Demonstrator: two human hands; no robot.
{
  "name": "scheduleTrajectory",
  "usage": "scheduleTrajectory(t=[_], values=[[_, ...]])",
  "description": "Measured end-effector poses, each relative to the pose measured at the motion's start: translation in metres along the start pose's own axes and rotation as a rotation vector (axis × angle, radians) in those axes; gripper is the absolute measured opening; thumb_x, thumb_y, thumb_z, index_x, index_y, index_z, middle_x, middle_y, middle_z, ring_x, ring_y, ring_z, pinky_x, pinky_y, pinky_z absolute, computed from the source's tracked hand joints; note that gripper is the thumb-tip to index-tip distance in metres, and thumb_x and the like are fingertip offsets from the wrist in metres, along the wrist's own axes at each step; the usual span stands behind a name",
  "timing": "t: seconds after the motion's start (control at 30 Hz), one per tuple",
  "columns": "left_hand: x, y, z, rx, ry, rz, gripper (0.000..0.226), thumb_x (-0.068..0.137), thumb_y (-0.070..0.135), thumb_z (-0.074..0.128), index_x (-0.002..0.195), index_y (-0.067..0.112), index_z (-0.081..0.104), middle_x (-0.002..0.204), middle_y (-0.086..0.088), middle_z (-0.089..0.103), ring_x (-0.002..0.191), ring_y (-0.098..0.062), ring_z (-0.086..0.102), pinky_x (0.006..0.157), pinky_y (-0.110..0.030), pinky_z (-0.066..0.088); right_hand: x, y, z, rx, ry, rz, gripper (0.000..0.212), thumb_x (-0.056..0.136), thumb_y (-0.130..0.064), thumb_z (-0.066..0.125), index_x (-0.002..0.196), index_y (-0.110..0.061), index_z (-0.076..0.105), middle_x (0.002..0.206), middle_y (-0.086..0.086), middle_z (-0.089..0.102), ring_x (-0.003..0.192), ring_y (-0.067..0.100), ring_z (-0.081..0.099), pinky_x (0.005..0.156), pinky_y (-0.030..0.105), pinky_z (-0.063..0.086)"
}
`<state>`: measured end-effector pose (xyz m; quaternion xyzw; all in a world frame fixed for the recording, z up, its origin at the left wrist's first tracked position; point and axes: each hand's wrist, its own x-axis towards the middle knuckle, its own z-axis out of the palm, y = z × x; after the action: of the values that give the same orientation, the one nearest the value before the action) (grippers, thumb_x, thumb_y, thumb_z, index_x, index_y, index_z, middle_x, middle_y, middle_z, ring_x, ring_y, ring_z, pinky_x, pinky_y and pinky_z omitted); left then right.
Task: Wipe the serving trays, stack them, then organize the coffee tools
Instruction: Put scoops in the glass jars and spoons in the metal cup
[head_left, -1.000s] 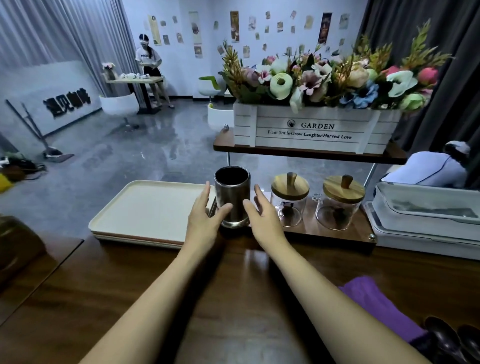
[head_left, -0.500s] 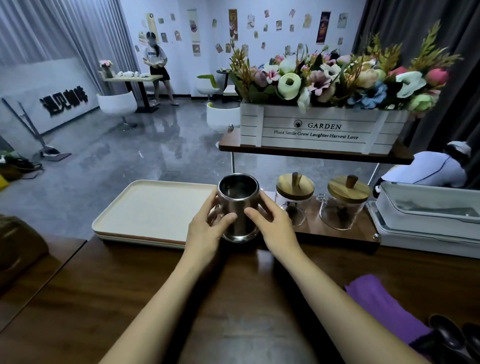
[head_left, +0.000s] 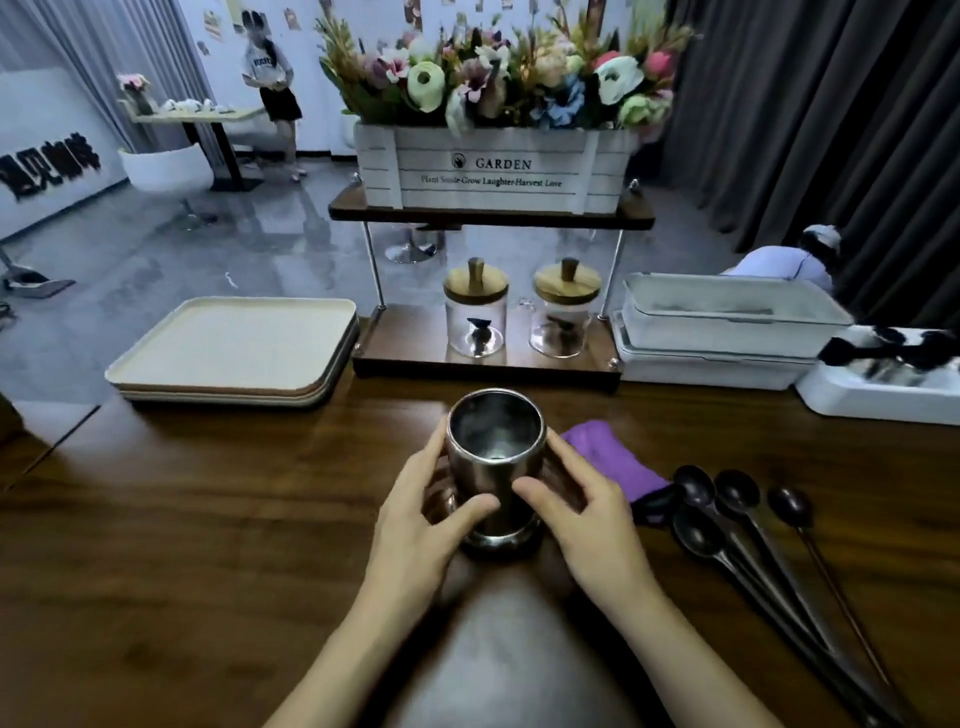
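**Setting Down the Metal Cup**

The metal cup (head_left: 493, 462) is upright and empty near the middle of the counter (head_left: 208, 519). Its base is at or just above the wood; contact cannot be confirmed. The left hand (head_left: 415, 525) and right hand (head_left: 587, 514) clasp it from opposite sides, with the fingers curled round the wall and both thumbs on the near face.

1. Lower the cup flat. A tilted base would probably rock on its foot ring.
2. Release one hand at a time, so the tall, narrow body does not tip.
3. Leave it close to the dark spoons (head_left: 727, 519), which lie just to the right with their bowls next to the purple cloth (head_left: 608, 457).
4. Load the spoons handle-first; this is judged the steadier arrangement.

The trays (head_left: 234, 353) sit stacked at the far left, beside the shelf (head_left: 405, 343) carrying two lidded jars (head_left: 475, 312).
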<state>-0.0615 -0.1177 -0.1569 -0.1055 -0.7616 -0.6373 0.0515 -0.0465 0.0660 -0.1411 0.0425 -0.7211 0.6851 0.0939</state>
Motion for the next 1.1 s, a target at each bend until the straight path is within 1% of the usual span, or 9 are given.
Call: scheduleTrajectory(t=[0.1,0.27,0.53,0.6,0.7,0.77,0.87,0.93,1.1], values=[[-0.041,0.008,0.034,-0.001,-0.007,-0.011,0.102,0.067,0.049,0.084,0.156,0.037,0.037,0.14,0.02,0.061,0.13,-0.005,0.058,0.111,-0.039,0.046,-0.04,0.0,-0.031,-0.007,0.006,0.012,0.059,0.087,-0.004,0.073,0.142,-0.012,0.055,0.132,-0.006,0.067,0.124,0.006,0.06,0.101,0.017,0.046],[-0.093,0.025,0.087,0.025,0.005,-0.031,0.103,0.061,0.05,0.085,0.151,0.056,0.035,0.128,0.03,0.065,0.121,-0.002,0.063,0.105,-0.042,0.05,-0.093,-0.002,-0.082,-0.015,0.001,0.027,0.058,0.089,-0.004,0.073,0.142,-0.021,0.056,0.128,-0.011,0.068,0.122,0.005,0.061,0.101,0.018,0.047],[-0.127,0.028,0.135,0.045,0.01,-0.039,0.101,0.063,0.043,0.088,0.15,0.053,0.039,0.129,0.025,0.065,0.116,-0.004,0.066,0.097,-0.033,0.051,-0.136,0.007,-0.129,-0.014,0.009,0.066,0.064,0.089,-0.023,0.075,0.148,-0.025,0.05,0.136,-0.009,0.064,0.126,0.004,0.058,0.109,0.036,0.047],[-0.128,0.027,0.139,0.058,0.02,-0.039,0.099,0.067,0.031,0.09,0.15,0.053,0.039,0.13,0.025,0.065,0.116,-0.003,0.066,0.097,-0.031,0.051,-0.138,0.006,-0.133,-0.038,-0.019,0.072,0.068,0.087,-0.032,0.076,0.149,-0.028,0.047,0.14,-0.009,0.061,0.128,0.002,0.056,0.11,0.036,0.047],[-0.128,0.023,0.14,0.073,0.035,-0.057,0.099,0.074,0.015,0.09,0.148,0.058,0.039,0.125,0.031,0.064,0.113,0.002,0.065,0.094,-0.023,0.051,-0.138,0.004,-0.15,-0.062,-0.044,0.092,0.062,0.09,-0.025,0.075,0.147,-0.024,0.051,0.139,-0.008,0.06,0.127,-0.001,0.056,0.107,0.023,0.045],[-0.128,0.021,0.139,0.078,0.043,-0.068,0.097,0.076,0.014,0.087,0.149,0.054,0.039,0.123,0.033,0.065,0.112,0.007,0.064,0.094,-0.02,0.049,-0.137,0.006,-0.176,-0.214,0.082,0.061,0.042,0.091,-0.026,0.073,0.132,-0.029,0.065,0.121,-0.017,0.069,0.112,-0.006,0.063,0.099,0.02,0.049],[-0.128,0.018,0.14,0.091,0.042,-0.086,0.095,0.078,0.017,0.086,0.153,0.048,0.037,0.128,0.03,0.06,0.115,0.011,0.061,0.099,-0.023,0.046,-0.136,0.014,-0.224,-0.402,0.353,0.096,0.019,0.093,-0.026,0.069,0.109,-0.031,0.076,0.087,-0.017,0.075,0.081,0.002,0.07,0.079,0.037,0.06],[-0.129,0.016,0.141,0.096,0.046,-0.086,0.093,0.08,0.017,0.085,0.154,0.047,0.037,0.126,0.032,0.061,0.116,0.011,0.06,0.101,-0.024,0.045,-0.133,0.02,-0.248,-0.574,0.429,0.14,0.017,0.094,-0.028,0.067,0.108,-0.03,0.076,0.091,-0.014,0.075,0.087,0.007,0.068,0.084,0.039,0.058],[-0.127,0.017,0.145,0.117,0.046,-0.086,0.091,0.084,0.015,0.082,0.156,0.044,0.034,0.112,0.051,0.058,0.112,0.019,0.057,0.097,-0.019,0.043,-0.125,0.036,-0.26,-0.872,0.332,0.166,0.029,0.096,-0.03,0.065,0.124,-0.025,0.07,0.119,-0.003,0.071,0.113,0.021,0.062,0.095,0.038,0.05]])
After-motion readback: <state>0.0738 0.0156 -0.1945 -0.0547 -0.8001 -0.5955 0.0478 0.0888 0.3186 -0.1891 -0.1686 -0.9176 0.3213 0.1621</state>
